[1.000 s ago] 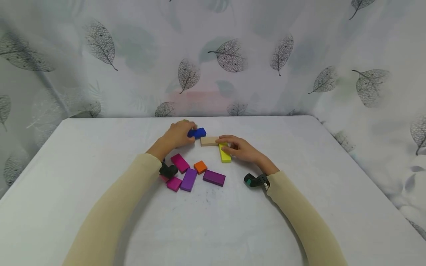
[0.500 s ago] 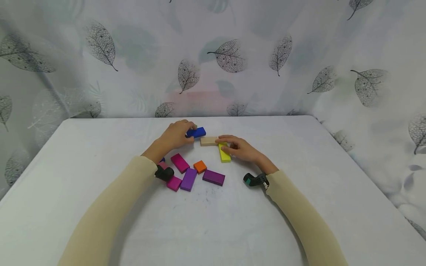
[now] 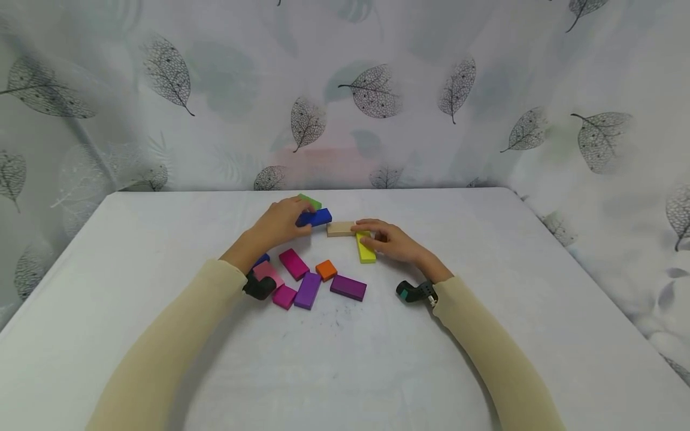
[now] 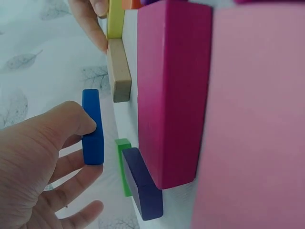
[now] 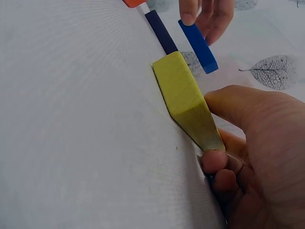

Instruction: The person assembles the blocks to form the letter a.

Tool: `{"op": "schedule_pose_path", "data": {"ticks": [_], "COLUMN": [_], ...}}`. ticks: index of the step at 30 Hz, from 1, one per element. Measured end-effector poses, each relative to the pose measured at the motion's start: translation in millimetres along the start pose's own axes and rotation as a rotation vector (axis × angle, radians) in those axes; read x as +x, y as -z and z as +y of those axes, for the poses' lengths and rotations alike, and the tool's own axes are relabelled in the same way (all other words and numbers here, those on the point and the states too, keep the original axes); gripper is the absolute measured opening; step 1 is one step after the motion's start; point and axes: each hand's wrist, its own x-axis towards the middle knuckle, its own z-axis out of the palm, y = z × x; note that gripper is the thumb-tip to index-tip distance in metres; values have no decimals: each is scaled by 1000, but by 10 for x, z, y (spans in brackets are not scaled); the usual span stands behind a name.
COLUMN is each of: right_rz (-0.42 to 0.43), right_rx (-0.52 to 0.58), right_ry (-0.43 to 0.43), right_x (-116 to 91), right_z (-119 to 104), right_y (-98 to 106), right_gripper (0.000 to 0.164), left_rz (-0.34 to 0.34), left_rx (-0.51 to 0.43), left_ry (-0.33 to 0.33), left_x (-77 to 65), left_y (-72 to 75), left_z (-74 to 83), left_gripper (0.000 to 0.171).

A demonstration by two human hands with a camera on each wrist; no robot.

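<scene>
The left hand (image 3: 283, 222) pinched a raised blue block (image 3: 320, 218); the right hand (image 3: 392, 240) held the yellow block (image 3: 367, 252). Light, level handling seemed best near the wooden block (image 3: 339, 229).

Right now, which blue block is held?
The blue block pinched in the left hand, near the beige one; the navy one lies unheld near the pink one.

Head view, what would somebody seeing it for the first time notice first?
Probably the blue block, which the left hand pinches near the far edge of the table. To its right, the right hand touches a bright yellow block. Nearer the camera lie pink blocks and purple blocks, and a leaf-print cloth fills the background.
</scene>
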Motion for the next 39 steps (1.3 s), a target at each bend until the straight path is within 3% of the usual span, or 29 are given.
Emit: {"op": "schedule_pose_path", "data": {"ticks": [13,23,34,39], "right_rz": [4,6,8,10], "right_rx": [-11,2,3,4], "right_ry": [5,12,0,7], "right_x": [12,-18,-19,-22], "right_z": [23,7,10,20], "right_y": [26,-2,-7,-16], "right_gripper": [40,40,39,39], "left_rz": [2,-42,-122,-123], "left_rx": [6,-27,0,31], "left_ry": [-8,2,37,48], "left_x": [-106,-219,-185,-164], "left_y": [8,-28,-95,-121], "left_z": [22,-1,-30,-38], "left_gripper": [37,34,37,38]}}
